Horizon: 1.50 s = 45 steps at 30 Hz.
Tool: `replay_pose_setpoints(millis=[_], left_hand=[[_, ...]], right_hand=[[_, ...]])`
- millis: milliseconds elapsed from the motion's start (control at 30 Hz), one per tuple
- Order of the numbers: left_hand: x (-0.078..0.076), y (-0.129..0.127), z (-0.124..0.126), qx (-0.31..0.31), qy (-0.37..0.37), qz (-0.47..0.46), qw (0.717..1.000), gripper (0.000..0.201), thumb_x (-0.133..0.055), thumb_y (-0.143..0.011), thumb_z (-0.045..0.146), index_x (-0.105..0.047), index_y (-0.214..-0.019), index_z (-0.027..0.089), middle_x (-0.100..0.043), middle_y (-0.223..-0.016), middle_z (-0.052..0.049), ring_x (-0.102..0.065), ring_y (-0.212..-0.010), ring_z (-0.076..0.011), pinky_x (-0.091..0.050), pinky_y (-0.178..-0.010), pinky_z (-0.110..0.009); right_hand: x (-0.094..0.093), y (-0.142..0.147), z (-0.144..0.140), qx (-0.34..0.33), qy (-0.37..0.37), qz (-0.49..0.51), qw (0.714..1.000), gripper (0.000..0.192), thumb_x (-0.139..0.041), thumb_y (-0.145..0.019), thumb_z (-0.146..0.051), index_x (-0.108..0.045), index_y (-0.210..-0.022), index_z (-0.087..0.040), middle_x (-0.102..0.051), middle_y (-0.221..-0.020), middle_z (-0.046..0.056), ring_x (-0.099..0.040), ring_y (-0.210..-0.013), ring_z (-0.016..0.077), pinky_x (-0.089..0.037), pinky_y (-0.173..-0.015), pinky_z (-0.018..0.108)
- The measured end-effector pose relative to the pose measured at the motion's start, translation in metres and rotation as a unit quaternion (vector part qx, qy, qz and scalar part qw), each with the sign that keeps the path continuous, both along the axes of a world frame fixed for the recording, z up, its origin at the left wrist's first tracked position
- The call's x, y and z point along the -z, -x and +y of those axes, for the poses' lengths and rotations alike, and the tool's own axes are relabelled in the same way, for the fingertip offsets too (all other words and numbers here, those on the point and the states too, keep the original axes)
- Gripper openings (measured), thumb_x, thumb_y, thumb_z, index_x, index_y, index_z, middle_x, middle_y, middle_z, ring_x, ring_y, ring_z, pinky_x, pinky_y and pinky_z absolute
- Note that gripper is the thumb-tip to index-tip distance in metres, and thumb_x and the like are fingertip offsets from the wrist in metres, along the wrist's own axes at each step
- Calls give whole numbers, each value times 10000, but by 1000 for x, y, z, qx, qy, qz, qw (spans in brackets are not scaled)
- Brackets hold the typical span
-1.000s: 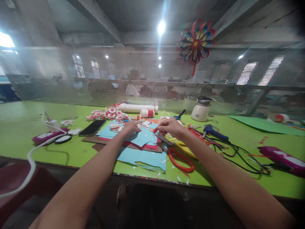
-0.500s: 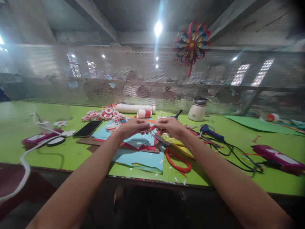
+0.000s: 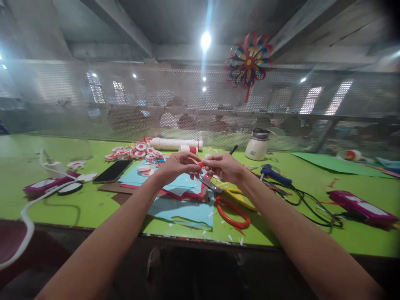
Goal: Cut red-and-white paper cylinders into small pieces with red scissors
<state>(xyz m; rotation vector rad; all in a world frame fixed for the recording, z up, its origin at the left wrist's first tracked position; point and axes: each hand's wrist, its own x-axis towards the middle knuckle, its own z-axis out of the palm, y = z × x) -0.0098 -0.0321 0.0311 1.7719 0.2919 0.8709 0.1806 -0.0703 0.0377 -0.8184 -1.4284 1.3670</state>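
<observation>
A small red paper piece [image 3: 201, 165] is pinched between my two hands above the stacked sheets. My left hand [image 3: 181, 166] has its fingers closed on the piece's left side. Thumb and fingers of my right hand [image 3: 223, 166] grip it from the right. Just beneath them lie scissors [image 3: 233, 214] with red-orange handles, blades pointing toward my fingers. Light blue paper [image 3: 190, 212] and red paper spread below my hands, over brown card [image 3: 109, 187]. Several white discs with red centres [image 3: 140, 147] are heaped behind my left hand.
White paper rolls [image 3: 175, 143] and a cream jar [image 3: 257, 145] stand at the back. A blue glue gun [image 3: 275, 175] with black cable and a purple device [image 3: 362, 207] lie right. Left are a phone [image 3: 113, 171] and a white cable [image 3: 29, 223]. A paper flower [image 3: 249, 62] hangs above.
My left fingers have moved in closer to my right hand around the red paper piece. The view has shifted slightly; the things on the table lie as before.
</observation>
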Motion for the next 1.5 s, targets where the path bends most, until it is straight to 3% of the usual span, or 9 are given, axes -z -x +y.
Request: replay_pose_setpoints(millis=[333, 1033, 1500], left_hand=[[-3, -9, -6, -95, -40, -35, 994, 258, -720, -634, 247, -648, -827, 91, -677, -691, -68, -628, -619, -152, -503, -590, -286], [4, -7, -2, -62, 9, -77, 995, 307, -705, -662, 246, -651, -932, 112, -690, -807, -87, -622, -655, -140, -488, -669, -310], [-1, -19, -14, -132, -51, -105, 984, 240, -714, -638, 239, -666, -841, 120, -672, -682, -33, -579, -557, -106, -479, -549, -252]], right_hand=[[1, 3, 3, 51, 5, 63, 997, 190, -799, -562, -209, -683, -665, -100, -659, -597, 36, -557, -478, 77, -455, -488, 220], [-5, 7, -5, 43, -13, 73, 996, 206, -801, -550, -222, -672, -667, -110, -618, -525, -4, -545, -479, 72, -440, -487, 207], [-3, 5, -1, 34, 13, 105, 994, 202, -794, -567, -186, -673, -685, -76, -625, -538, 18, -550, -488, 67, -437, -485, 197]])
